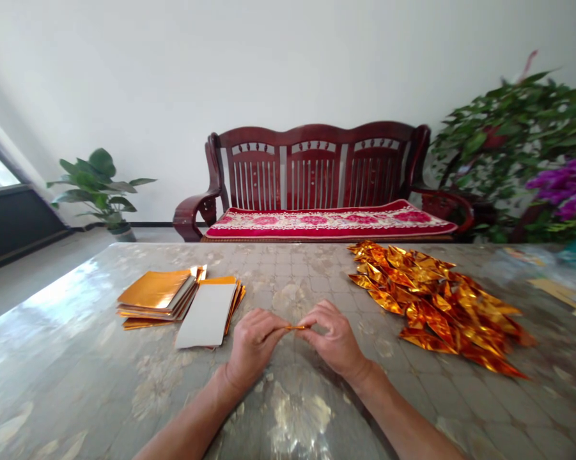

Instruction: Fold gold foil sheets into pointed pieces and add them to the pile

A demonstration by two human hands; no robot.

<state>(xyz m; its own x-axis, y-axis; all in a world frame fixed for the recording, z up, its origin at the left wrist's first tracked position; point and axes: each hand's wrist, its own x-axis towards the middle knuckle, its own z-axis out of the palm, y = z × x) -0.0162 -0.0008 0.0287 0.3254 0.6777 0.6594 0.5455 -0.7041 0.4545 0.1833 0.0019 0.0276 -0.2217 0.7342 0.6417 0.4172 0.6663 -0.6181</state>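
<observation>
Between my two hands is a small strip of gold foil paper (295, 328), mostly hidden by the fingers. My left hand (257, 338) pinches its left end with thumb and forefinger. At the other end my right hand (333, 335) grips it the same way, the fingertips a short gap apart. To the left lie a stack of gold foil sheets (156, 289) and, against it, a second stack with a white sheet (208, 313) on top. A heap of folded gold foil pieces (431, 303), pointed at their ends, spreads to the right.
A glossy, flower-patterned table (172, 409) is under everything. Clear plastic bags (525, 259) and tan card pieces (560, 297) lie at its right side. Beyond stands a dark red wooden bench (316, 172), with potted plants (103, 185) on the floor.
</observation>
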